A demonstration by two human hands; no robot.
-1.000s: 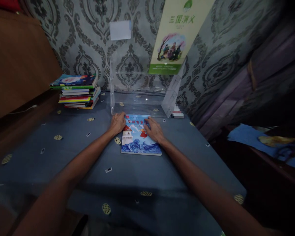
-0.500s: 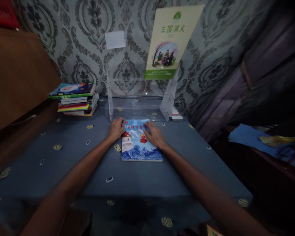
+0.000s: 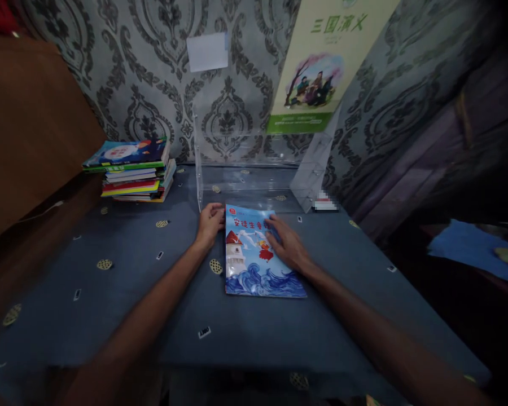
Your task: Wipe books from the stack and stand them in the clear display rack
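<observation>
A blue picture-covered book (image 3: 260,276) lies face up on the table, with red Chinese characters, a white tower, a red-clad figure and waves on its cover. My left hand (image 3: 210,224) rests at its upper left edge. The fingers there are loosely bent and apart, with the tips touching or very close to the edge. Across the upper right of the cover lies my right hand (image 3: 288,242), fingers stretched out and spread, partly hiding the title. Just behind the book stands a clear acrylic stand (image 3: 307,175). On it leans a pale yellow-green book (image 3: 317,84).
A stack of books (image 3: 131,169) stands at the back left of the dark patterned tablecloth (image 3: 186,316). Beside it is a brown panel (image 3: 34,124). A small blurred white-and-red object (image 3: 325,202) sits right of the stand. Wallpaper closes off the back; a curtain (image 3: 406,163) hangs at right.
The camera view has tipped down and moved closer, so the book and stand appear larger and farther right. My hands stay at the same sides of the book.
</observation>
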